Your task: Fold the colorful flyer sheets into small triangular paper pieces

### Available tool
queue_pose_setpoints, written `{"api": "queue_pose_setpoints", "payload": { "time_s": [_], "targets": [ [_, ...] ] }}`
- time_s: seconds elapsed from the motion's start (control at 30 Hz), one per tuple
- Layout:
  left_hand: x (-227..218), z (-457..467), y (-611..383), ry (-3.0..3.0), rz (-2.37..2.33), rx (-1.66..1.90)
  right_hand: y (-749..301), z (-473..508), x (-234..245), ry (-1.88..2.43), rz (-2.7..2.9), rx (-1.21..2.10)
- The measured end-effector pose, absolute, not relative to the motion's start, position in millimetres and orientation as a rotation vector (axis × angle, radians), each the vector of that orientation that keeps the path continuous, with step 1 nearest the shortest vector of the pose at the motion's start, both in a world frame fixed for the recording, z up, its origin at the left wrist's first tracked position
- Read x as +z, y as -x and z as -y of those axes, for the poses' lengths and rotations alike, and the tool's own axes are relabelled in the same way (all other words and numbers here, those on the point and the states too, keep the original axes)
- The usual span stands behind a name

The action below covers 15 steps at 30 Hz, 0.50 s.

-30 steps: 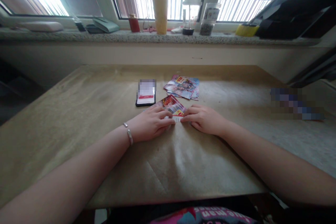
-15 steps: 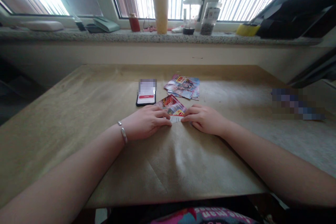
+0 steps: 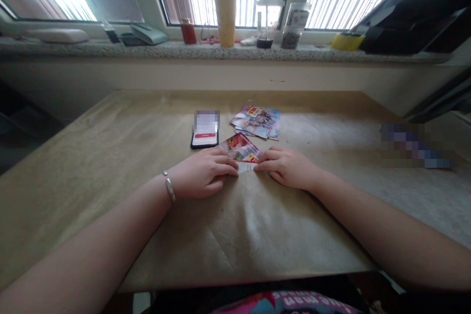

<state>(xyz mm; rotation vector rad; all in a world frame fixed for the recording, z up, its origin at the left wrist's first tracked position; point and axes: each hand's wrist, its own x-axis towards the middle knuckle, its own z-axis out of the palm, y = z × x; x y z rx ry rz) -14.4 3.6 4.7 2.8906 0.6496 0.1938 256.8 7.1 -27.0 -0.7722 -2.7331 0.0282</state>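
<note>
1. Resting on the sheet (image 3: 241,148), your left hand (image 3: 206,172) has its fingers (image 3: 228,170) close together, tips at the near left edge. Whether they pinch or only press, I cannot tell.

2. Your right hand (image 3: 287,167) has bent, bunched fingers, tips on the sheet's near right edge. Their undersides are hidden, so I cannot tell if they grip.

3. The sheet lies on the counter (image 3: 235,235) between both sets of fingers, one corner pointing away from you, a white strip (image 3: 247,167) showing between your fingertips. Holding it from both sides probably stops it sliding or turning.

4. Beyond the fingers, near the sheet's far corner, the fanned pile (image 3: 255,121) lies within easy reach, yet out from under your hands.

5. Just beyond your left fingers, the phone (image 3: 205,136) lies screen up, which should let you glance at it hands-free.

6. Well beyond all fingers, the cup (image 3: 224,7) stands upright on the sill (image 3: 147,52), where a spill would likely miss the sheet.
</note>
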Motion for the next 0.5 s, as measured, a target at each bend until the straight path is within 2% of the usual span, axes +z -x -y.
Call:
{"api": "queue_pose_setpoints", "payload": {
  "time_s": [0.5],
  "targets": [
    [9.3, -6.8, 19.2, -2.955, -0.684, 0.178, -256.7, -7.2, -26.0, 0.765, 2.731, 0.032]
  ]
}}
